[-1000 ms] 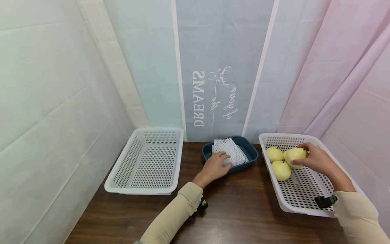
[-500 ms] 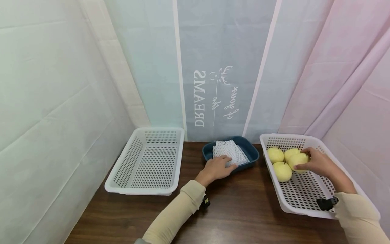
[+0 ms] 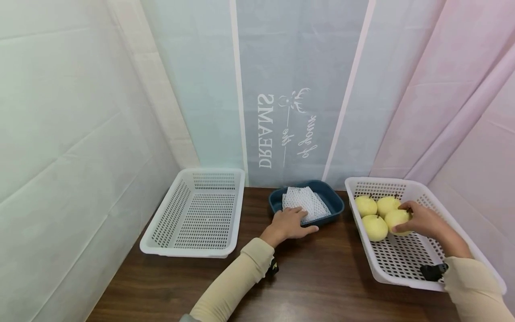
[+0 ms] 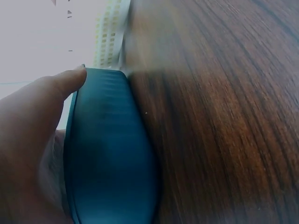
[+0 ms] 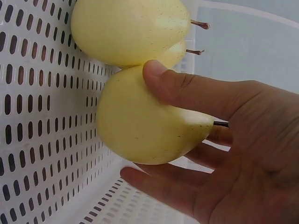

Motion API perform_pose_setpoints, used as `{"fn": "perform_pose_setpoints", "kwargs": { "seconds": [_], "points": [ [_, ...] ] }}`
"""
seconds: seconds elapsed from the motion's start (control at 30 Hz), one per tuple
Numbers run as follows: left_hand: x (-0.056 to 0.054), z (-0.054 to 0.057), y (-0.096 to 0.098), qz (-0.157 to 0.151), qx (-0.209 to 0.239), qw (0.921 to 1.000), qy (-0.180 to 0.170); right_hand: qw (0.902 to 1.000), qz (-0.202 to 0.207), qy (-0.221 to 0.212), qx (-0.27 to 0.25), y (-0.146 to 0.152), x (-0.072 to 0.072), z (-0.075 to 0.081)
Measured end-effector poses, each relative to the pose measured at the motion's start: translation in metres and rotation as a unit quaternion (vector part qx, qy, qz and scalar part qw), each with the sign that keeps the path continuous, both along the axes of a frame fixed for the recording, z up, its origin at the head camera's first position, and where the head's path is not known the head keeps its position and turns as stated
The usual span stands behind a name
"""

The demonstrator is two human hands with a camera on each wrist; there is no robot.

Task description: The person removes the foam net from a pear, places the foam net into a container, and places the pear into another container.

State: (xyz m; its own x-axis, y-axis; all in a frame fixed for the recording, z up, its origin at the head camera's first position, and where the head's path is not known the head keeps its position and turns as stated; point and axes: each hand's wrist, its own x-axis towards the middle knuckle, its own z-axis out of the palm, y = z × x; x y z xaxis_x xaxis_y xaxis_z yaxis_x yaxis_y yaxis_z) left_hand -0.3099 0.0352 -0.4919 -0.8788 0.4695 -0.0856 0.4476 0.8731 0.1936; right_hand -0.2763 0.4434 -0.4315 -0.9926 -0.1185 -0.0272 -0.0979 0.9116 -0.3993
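In the head view my right hand [image 3: 422,219] grips a yellow pear [image 3: 396,221] inside the right white basket [image 3: 380,264]. The right wrist view shows the thumb on one side of this pear [image 5: 149,116] and the fingers round the other, with its stem toward the palm. Several more pears cluster at its left and behind it, one of them a near-left pear [image 3: 375,228]. My left hand [image 3: 287,225] rests at the near rim of a dark blue tray [image 3: 331,199], thumb spread, fingers over white foam netting [image 3: 307,201]. The left wrist view has the thumb along the tray's rim.
A second white basket [image 3: 203,223] with slotted walls stands on the left of the brown wooden table [image 3: 314,277]. A printed curtain [image 3: 297,67] hangs behind the tray, and pale fabric walls close in both sides.
My right hand has brought the pear nearer and lower, beside the near-left one, uncovering another pear behind. My left hand has shifted slightly toward me over the netting, thumb spreading.
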Motion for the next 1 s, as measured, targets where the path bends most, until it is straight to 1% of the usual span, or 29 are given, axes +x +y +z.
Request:
{"fn": "perform_pose_setpoints", "kwargs": {
  "seconds": [0.17,0.37,0.6,0.73,1.0],
  "points": [
    [-0.0007,-0.0033,0.0003,-0.004,-0.01,0.9999,0.003,0.9999,0.007,-0.007,0.001,0.0029,-0.0007,-0.0039],
    [-0.0009,-0.0039,0.0018,-0.005,-0.028,0.9995,0.015,0.9997,0.012,-0.023,-0.001,0.005,-0.0022,-0.0054],
    [-0.0008,-0.0064,0.0021,-0.003,-0.03,0.9992,0.025,0.9992,0.014,-0.039,0.002,0.0064,-0.0029,-0.0066],
    [-0.0011,-0.0077,0.002,-0.004,-0.033,0.9991,0.028,0.9992,0.011,-0.038,0.004,0.0075,-0.0043,-0.0083],
    [-0.001,-0.0069,0.0026,-0.005,-0.036,0.9989,0.03,0.9989,0.007,-0.045,0.001,0.0077,-0.0057,-0.0093]
  ]
}}
